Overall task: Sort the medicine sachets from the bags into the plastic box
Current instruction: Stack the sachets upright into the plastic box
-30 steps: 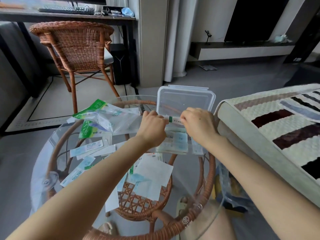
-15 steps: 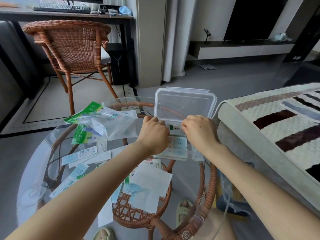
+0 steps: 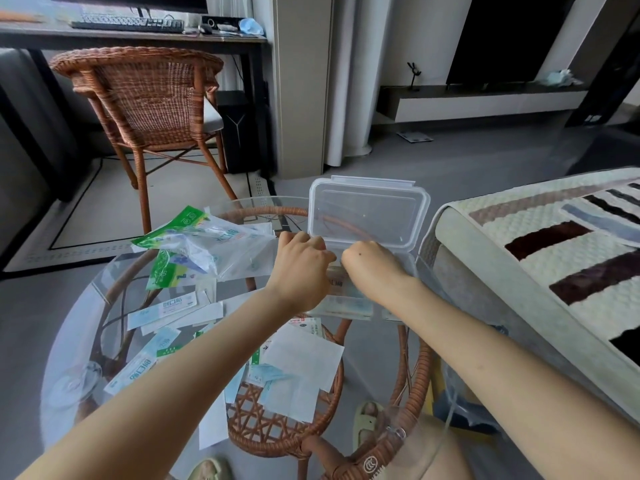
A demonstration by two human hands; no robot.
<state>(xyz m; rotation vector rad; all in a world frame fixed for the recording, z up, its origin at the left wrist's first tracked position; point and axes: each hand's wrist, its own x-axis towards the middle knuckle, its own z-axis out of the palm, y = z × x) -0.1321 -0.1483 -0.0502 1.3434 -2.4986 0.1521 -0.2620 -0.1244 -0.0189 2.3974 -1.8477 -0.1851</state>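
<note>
Round glass table (image 3: 83, 327) on a wicker frame, centre frame. Clear plastic box (image 3: 398, 216) at its far edge, lid up, sachets inside. Left hand (image 3: 301, 268) and right hand (image 3: 372, 268) meet over the box with fingers curled under; grip hidden, cannot tell. Loose sachets (image 3: 166, 306) and bags (image 3: 207, 244) lie left of centre. Wicker chair (image 3: 145, 98) and desk (image 3: 138, 38) sit upper left, a striped quilted cover (image 3: 554, 258) at right.
</note>
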